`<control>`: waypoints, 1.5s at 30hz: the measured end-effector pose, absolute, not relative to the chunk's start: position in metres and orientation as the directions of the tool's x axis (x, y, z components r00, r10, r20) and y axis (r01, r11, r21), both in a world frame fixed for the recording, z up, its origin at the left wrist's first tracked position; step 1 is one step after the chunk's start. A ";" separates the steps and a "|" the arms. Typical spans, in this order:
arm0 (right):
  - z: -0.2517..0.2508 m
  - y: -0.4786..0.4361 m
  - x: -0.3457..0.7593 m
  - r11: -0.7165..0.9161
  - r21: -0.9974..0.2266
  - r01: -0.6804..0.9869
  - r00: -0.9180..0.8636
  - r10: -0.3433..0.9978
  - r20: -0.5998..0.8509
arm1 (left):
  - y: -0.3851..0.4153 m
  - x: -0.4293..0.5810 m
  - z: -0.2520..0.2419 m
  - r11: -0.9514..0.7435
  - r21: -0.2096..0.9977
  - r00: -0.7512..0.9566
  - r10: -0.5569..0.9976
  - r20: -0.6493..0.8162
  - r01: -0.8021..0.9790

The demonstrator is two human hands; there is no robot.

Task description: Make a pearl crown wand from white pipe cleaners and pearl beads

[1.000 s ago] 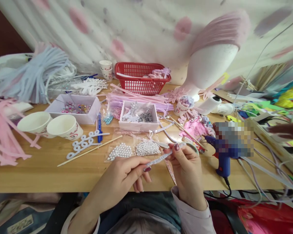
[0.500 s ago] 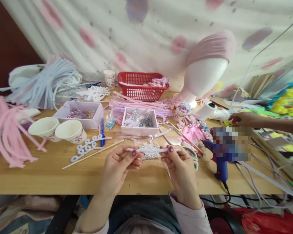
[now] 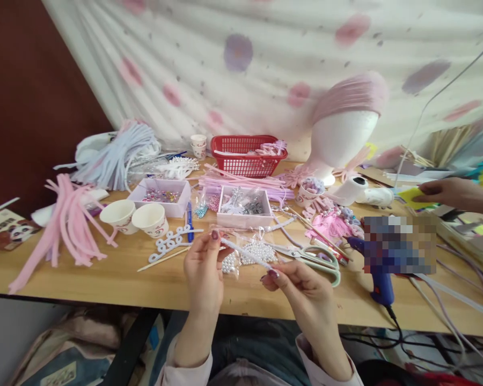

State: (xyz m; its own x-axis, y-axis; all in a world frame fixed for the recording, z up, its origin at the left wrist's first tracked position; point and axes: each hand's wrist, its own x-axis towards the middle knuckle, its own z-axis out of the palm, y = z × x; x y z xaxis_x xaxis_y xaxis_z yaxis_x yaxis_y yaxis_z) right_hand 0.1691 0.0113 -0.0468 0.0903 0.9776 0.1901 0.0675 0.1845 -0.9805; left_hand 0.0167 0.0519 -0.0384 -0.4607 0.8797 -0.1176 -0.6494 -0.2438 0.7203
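My left hand [image 3: 203, 268] and my right hand [image 3: 301, 292] are raised over the near edge of the wooden table [image 3: 116, 273]. Between them they pinch a thin white strip [image 3: 245, 254], which runs slanted from the left thumb and fingers down to the right fingertips. Both hands are closed on its ends. Right behind the strip lie clear bags of white pearl beads [image 3: 257, 251]. Pale green scissors [image 3: 317, 260] rest on the table just right of my right hand.
A blue glue gun [image 3: 380, 281] lies at the right with its cord over the table edge. Two paper cups [image 3: 137, 217], trays of beads [image 3: 245, 206], a red basket [image 3: 245, 155], a foam head [image 3: 342, 136] and pink pipe cleaners [image 3: 70, 220] crowd the table. Another person's hand [image 3: 451, 193] reaches in at far right.
The view has swung left and pulled back. My hands turned the strip from level to slanted, the left end higher. The other person's hand moved further right.
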 end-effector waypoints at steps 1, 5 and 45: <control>-0.048 0.011 0.169 0.176 -0.983 0.051 0.094 0.979 0.181 | 0.051 0.018 -0.037 -0.220 0.723 -0.416 0.904 -0.101 -0.655; -0.054 0.011 0.171 0.186 -0.979 0.087 -0.013 0.983 0.186 | 0.046 0.024 -0.037 -0.136 0.735 -0.242 0.970 -0.039 -0.664; -0.050 0.007 0.166 0.314 -0.822 0.475 -0.135 0.949 0.285 | 0.046 0.003 -0.033 0.015 0.583 -0.140 0.965 -0.220 -0.812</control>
